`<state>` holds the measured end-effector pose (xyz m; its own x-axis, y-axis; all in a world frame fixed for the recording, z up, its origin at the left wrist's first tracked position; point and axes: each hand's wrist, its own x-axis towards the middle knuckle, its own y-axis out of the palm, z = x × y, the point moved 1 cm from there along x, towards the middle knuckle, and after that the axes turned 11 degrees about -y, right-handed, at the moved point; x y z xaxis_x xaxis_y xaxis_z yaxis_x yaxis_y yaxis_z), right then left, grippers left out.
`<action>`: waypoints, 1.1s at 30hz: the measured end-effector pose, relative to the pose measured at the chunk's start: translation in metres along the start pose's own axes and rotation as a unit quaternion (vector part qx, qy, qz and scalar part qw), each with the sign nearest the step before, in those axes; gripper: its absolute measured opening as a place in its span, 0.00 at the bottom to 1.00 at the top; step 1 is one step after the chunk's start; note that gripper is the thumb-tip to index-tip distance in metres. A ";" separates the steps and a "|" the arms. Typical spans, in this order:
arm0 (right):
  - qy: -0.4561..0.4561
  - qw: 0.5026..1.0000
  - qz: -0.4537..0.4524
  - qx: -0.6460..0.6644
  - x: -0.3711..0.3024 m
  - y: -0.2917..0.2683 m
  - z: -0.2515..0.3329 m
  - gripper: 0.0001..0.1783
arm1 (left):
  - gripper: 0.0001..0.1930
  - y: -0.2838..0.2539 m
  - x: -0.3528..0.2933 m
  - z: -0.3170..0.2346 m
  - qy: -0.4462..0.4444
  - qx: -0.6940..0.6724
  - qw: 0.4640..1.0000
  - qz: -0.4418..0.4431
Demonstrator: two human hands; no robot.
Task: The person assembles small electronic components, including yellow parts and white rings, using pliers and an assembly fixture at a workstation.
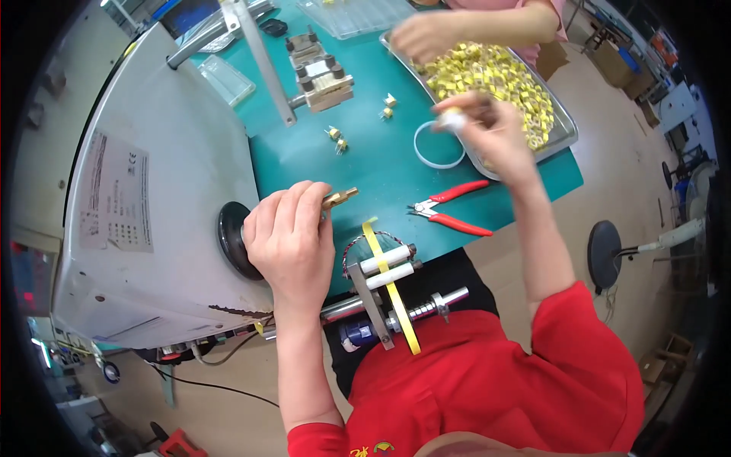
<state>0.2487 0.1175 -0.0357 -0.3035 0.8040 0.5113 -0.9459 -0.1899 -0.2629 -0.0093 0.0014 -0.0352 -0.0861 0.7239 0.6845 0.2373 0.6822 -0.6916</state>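
Observation:
My left hand is closed around a brass spindle that sticks out past the fingers, beside the black round disc on the machine's side. My right hand is raised over the near edge of a metal tray full of small yellow-wrapped coils. Its thumb and fingers come together at a small whitish thing, too blurred to name. Under that hand a pale ring lies on the green table, and red-handled cutters lie nearer me with their jaws apart.
A large grey machine fills the left. Yellow tape runs over white rollers before me. Several loose coils lie mid-table, near a metal clamp fixture. Across the tray is another person's blurred hand.

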 end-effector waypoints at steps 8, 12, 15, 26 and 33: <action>-0.020 0.988 -0.023 -0.151 0.013 -0.039 -0.004 0.15 | 0.15 -0.004 0.004 0.002 0.004 0.008 1.000 0.008; -0.051 0.974 0.106 -0.192 0.014 0.007 -0.005 0.09 | 0.14 0.000 0.003 0.001 0.011 0.004 1.000 -0.001; -0.142 0.937 0.184 -0.262 0.026 0.036 -0.011 0.13 | 0.14 0.001 0.003 0.000 0.015 -0.004 1.000 0.004; -0.081 0.869 0.245 -0.421 0.064 0.089 -0.050 0.17 | 0.12 -0.003 0.002 0.000 0.015 -0.013 1.000 0.002; -0.063 0.839 0.253 -0.478 0.073 0.059 -0.073 0.16 | 0.12 -0.003 0.003 0.000 0.008 -0.019 1.000 0.008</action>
<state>0.1789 0.2065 -0.0734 -0.7048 0.6794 0.2040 -0.1879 0.0985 -0.9772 -0.0106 0.0020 -0.0313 -0.0661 0.7321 0.6780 0.2747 0.6666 -0.6930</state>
